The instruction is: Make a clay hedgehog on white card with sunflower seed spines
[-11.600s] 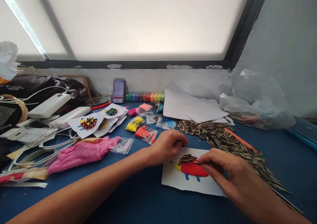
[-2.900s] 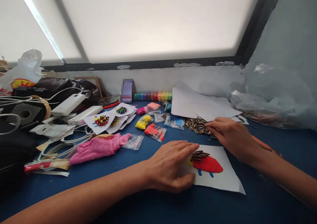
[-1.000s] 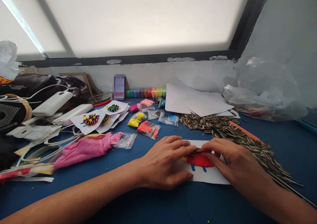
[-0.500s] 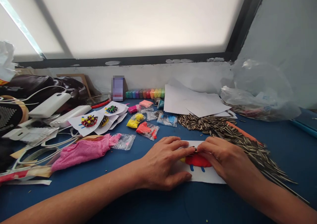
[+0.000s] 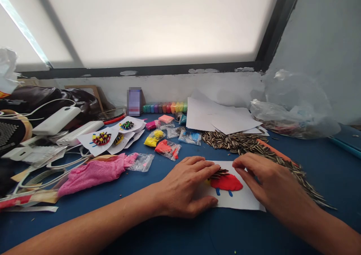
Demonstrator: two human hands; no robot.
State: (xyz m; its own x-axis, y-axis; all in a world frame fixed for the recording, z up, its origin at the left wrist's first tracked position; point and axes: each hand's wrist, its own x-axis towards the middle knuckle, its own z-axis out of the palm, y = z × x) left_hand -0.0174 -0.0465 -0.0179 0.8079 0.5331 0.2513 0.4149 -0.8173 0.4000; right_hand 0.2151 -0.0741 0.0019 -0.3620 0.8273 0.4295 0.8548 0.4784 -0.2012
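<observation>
A white sheet of paper [image 5: 245, 200] lies on the blue table with a red clay body [image 5: 227, 183] on it. Two short blue clay legs [image 5: 217, 192] extend below the body, and a bit of yellow clay shows at its left end. Several striped sunflower seeds [image 5: 221, 173] stick into the body's upper left. My left hand [image 5: 190, 187] lies open across the sheet's left side, fingertips touching the seeds, thumb on the paper below. Just above the sheet's right part is my right hand [image 5: 258, 178], apart from the clay, its thumb and index fingertips together with nothing visible between them.
A heap of sunflower seeds [image 5: 270, 159] spreads behind and right of my right hand. Small bags of clay, including a red one [image 5: 167, 149], lie ahead. Finished clay-and-seed figures on paper [image 5: 98, 139], a pink cloth [image 5: 93, 174] and cables are at left. White sheets [image 5: 222, 118] lie at the back.
My right hand has drawn back to the right, off the seeds and clay, uncovering more of the red body. My left hand stays nearly in place.
</observation>
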